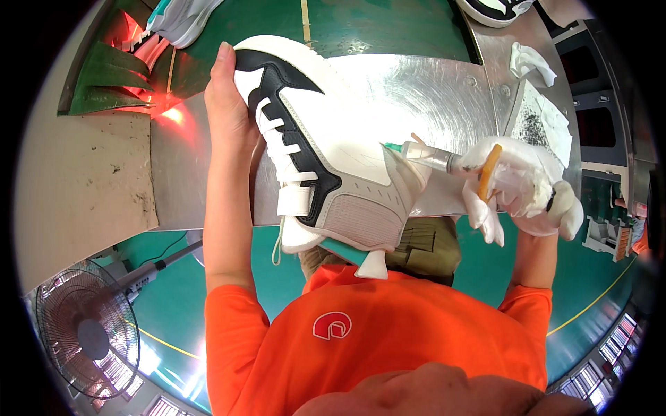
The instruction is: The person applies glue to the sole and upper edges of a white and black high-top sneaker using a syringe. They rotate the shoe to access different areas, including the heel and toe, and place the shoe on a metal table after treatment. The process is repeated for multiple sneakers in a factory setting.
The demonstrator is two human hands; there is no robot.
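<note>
A white, black and beige high-top sneaker (354, 145) lies on its side, with its toe pointing away and its collar toward me. My bare left hand (227, 104) grips the toe end, thumb up along the rim and the other fingers mostly hidden beneath. In a white glove, my right hand (524, 177) is closed around a clear syringe (433, 157). The syringe's green tip is at the seam between the white side panel and the beige heel panel; I cannot tell whether it touches. An orange-yellow strip (490, 172) crosses the gloved fingers.
Beneath the sneaker is a metal worktop (451, 90), with a green conveyor belt (374, 28) behind it. Other shoes (184, 21) sit at the far edge. A white cloth (533, 64) and a black-speckled sheet (544, 125) lie at right. Red light glows by green flaps (111, 76); a fan (90, 336) stands lower left.
</note>
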